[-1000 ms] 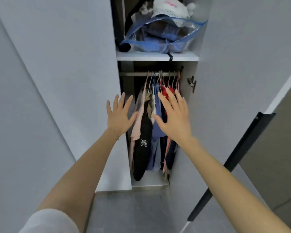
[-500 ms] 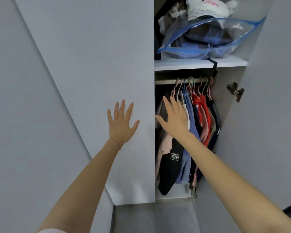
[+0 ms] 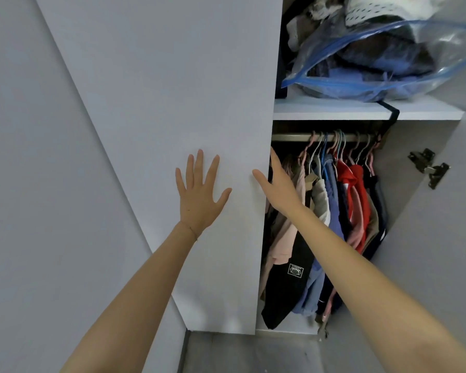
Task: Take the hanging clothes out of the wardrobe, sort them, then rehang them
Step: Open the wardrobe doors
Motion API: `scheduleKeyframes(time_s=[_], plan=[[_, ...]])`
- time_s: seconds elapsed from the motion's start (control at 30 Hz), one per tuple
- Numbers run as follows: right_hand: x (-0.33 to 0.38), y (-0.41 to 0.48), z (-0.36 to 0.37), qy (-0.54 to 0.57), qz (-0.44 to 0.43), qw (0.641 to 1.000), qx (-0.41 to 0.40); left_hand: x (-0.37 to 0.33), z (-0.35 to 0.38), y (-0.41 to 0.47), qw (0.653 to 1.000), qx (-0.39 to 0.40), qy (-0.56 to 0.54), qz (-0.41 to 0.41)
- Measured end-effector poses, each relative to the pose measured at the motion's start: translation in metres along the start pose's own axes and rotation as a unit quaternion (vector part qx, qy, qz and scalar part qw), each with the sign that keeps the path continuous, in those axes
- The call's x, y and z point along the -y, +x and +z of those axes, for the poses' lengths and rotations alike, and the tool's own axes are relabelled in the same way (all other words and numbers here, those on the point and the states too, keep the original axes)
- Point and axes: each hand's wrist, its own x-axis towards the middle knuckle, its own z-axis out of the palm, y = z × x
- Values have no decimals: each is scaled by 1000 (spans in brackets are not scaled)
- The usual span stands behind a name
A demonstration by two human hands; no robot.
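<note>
Several garments [image 3: 331, 227] in pink, black, blue, red and beige hang on hangers from a metal rail [image 3: 293, 137] inside the open wardrobe. My left hand [image 3: 199, 195] is spread with straight fingers in front of the white left door [image 3: 172, 90]; whether it touches the door I cannot tell. My right hand [image 3: 276, 184] is at that door's right edge, thumb on the front face and fingers behind it, beside the leftmost hanging clothes. Neither hand holds a garment.
A white shelf [image 3: 334, 110] above the rail carries a clear blue-trimmed storage bag [image 3: 388, 63] full of clothes, with a white hat on top. The right door [image 3: 447, 238] stands open, its hinge [image 3: 428, 168] exposed. Grey floor [image 3: 253, 354] lies below.
The view has shifted left and closer. My right hand moved from in front of the clothes to the left door's edge. My left hand now lies over the door's face.
</note>
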Motion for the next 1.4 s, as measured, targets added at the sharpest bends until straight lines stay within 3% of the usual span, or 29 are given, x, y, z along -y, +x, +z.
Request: scheduleKeyframes(time_s=[0.2,0.6,1.17,1.4], plan=[[2,-1,-1,93,49,994,-26,-10,-6,-3,999,-5,-9,-39],[26,-60,2,129,43,978,-160,-40,-52,-66,991,26,-123,-54],[143,-215,69,238,76,953,-169,-22,-163,-150,946,-25,-314,-75],[167,-246,108,245,36,966,-76,6,-203,-175,924,-65,-360,-110]])
